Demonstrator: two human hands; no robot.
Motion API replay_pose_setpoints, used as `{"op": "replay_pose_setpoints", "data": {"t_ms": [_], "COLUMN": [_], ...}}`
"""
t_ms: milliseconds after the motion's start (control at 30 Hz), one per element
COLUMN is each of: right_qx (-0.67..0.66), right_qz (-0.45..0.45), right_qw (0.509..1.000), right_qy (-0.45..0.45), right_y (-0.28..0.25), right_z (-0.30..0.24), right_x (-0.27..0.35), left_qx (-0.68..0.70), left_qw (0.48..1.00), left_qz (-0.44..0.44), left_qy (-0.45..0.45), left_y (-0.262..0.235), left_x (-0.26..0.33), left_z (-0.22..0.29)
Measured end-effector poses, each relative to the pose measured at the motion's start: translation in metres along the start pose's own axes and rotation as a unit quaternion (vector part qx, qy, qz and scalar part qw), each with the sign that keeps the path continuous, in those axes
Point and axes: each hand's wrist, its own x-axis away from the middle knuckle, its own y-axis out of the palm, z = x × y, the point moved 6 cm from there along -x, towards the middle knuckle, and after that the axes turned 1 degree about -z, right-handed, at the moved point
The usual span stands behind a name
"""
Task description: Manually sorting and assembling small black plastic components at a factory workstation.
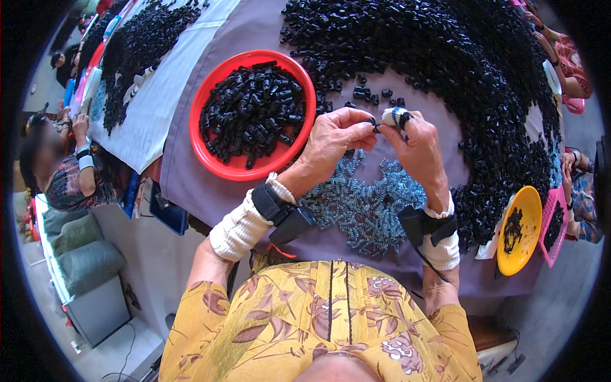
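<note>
White cloth [149, 124] lies left of the red bowl [195, 118], with a heap of black bits [149, 44] on it. The red bowl is round and holds lots of short black tubes [254, 111]. Just right of the red bowl is the left hand [321, 143]. Its thumb and finger pinch a small black piece [374, 124]. So the piece is right of the red bowl, and the left hand sits between them, in the way. The piece is mostly hidden, so I cannot tell which way its long side points. Blue-grey springs [353, 213] lie right of the red bowl, on the side closer to the person's body. The right hand [417, 143] is farther from the red bowl than the left one. Its fingertips are right by the piece, but I cannot tell if they grip it too. A huge black pile [484, 83] curves around, well right of the red bowl. Farthest right of the red bowl are a yellow plate [527, 226] and a pink basket [547, 256], side by side.
</note>
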Motion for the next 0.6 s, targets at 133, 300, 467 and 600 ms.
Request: {"op": "replay_pose_setpoints", "data": {"t_ms": [133, 300, 467, 600], "right_qx": [0.015, 0.045, 0.078, 0.064], "right_qz": [0.005, -0.044, -0.054, -0.011], "right_qw": [1.000, 0.997, 0.994, 0.996], "right_qy": [-0.022, -0.044, -0.049, -0.053], "right_y": [0.001, 0.003, 0.005, 0.003], "right_z": [-0.004, -0.010, -0.013, -0.013], "right_x": [0.002, 0.004, 0.004, 0.006], "left_qx": [0.015, 0.027, 0.042, 0.047], "left_qw": [1.000, 1.000, 0.999, 0.999], "left_qz": [-0.006, -0.004, 0.005, 0.005], "left_qy": [-0.012, -0.010, -0.009, -0.010], "left_y": [0.004, 0.004, 0.003, 0.006], "left_x": [-0.001, -0.001, -0.001, -0.002], "left_z": [0.000, -0.003, -0.004, -0.002]}}
